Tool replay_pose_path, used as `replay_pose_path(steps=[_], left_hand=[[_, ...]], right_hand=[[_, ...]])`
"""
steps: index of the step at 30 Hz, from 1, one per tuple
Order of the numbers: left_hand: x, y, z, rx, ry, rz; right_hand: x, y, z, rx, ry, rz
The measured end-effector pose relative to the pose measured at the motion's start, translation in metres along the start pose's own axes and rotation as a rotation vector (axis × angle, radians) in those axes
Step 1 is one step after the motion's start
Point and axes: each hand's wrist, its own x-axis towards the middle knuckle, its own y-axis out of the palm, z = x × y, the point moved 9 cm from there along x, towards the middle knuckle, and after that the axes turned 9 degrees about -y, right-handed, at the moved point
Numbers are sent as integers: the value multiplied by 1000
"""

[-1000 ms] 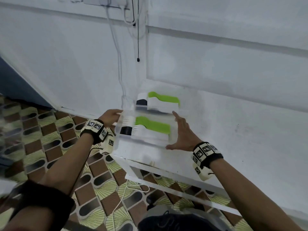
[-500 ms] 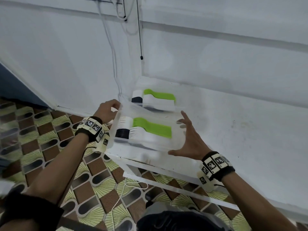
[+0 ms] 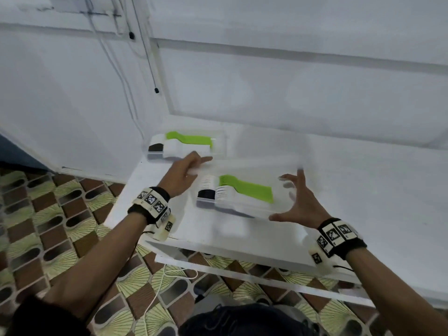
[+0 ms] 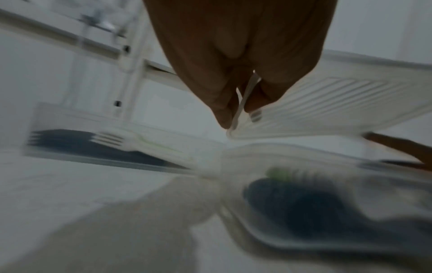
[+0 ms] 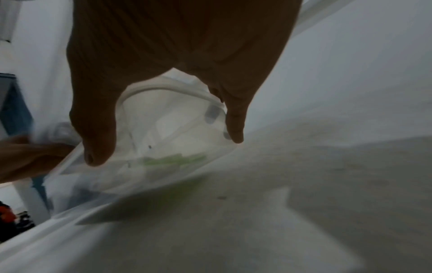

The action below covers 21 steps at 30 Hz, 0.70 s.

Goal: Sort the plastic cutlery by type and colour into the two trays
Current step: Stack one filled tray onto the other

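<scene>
Two clear plastic trays hold sorted cutlery on a white table [image 3: 363, 190]. The far tray [image 3: 219, 144] lies at the back left corner with green [image 3: 189, 139], white and black pieces. The near tray [image 3: 242, 212] carries a green stack [image 3: 244, 190], a white stack [image 3: 225, 195] and a black stack [image 3: 206, 194]; its shadow falls on the table below. My left hand [image 3: 186, 173] pinches the clear rim [image 4: 233, 125] at its left end. My right hand [image 3: 295, 197] grips the right end [image 5: 168, 118] between thumb and spread fingers.
The table's left edge drops to a patterned tile floor [image 3: 48, 214]. White walls rise behind the table, with cables [image 3: 145, 57] hanging at the corner. A lower shelf rail [image 3: 242, 265] runs under the table front. The far tray [image 4: 93, 146] shows forks in the left wrist view.
Both hands have carried the near tray rightwards and nearer, away from the far tray and the table's left edge. The far tray has stayed put.
</scene>
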Motion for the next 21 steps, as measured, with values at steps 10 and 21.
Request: replay_pose_path(steps=[10, 21], left_hand=[[16, 183, -59, 673, 57, 402], [3, 188, -51, 884, -184, 278]], right_hand=[[-44, -108, -97, 144, 153, 131], [-65, -146, -108, -1, 196, 399]])
